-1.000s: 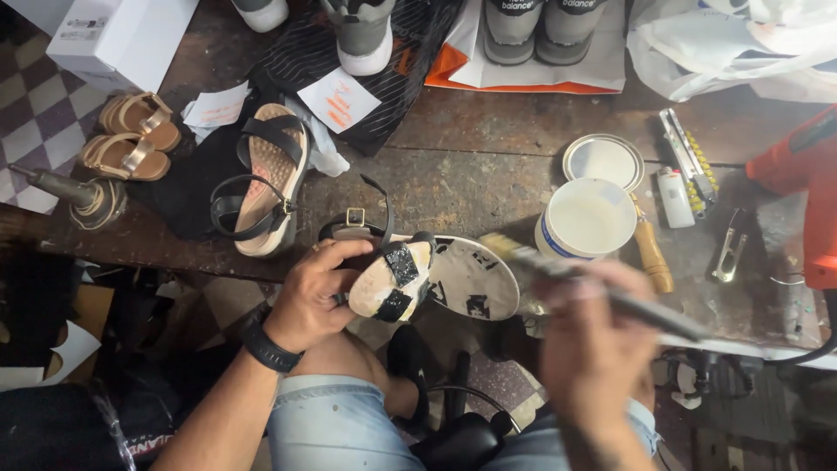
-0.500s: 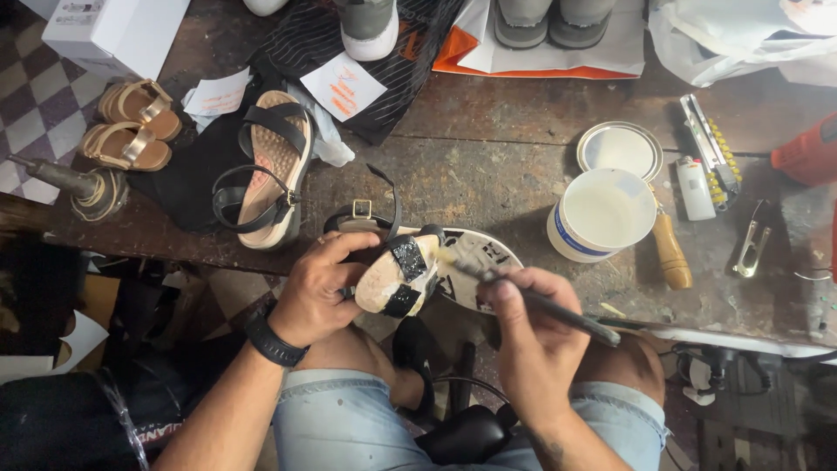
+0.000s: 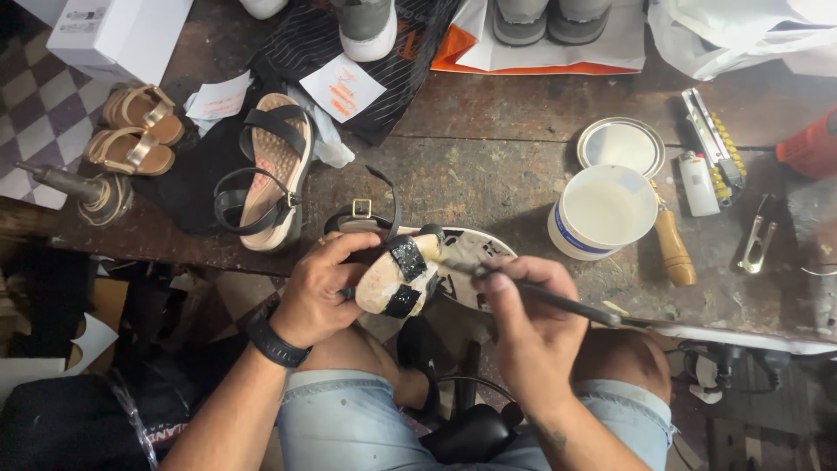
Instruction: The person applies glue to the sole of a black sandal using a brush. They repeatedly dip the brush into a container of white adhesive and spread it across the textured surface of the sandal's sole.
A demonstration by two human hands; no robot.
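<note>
Sitting right over the lap, the upturned sandal (image 3: 418, 270) rests on the near edge of the workbench (image 3: 488, 166). The left hand (image 3: 318, 292) is wrapped around its heel end, and the right hand (image 3: 532, 323) pinches a thin brush (image 3: 558, 301) with its tip on the sole. Just past that sits an open white glue tub (image 3: 604, 212), its lid (image 3: 621, 145) behind it, and a matching black sandal (image 3: 266, 174) off to the left.

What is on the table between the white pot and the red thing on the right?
In the head view, between the white pot and the red thing lie a small white lighter and a metal tool with yellow bits.
</note>
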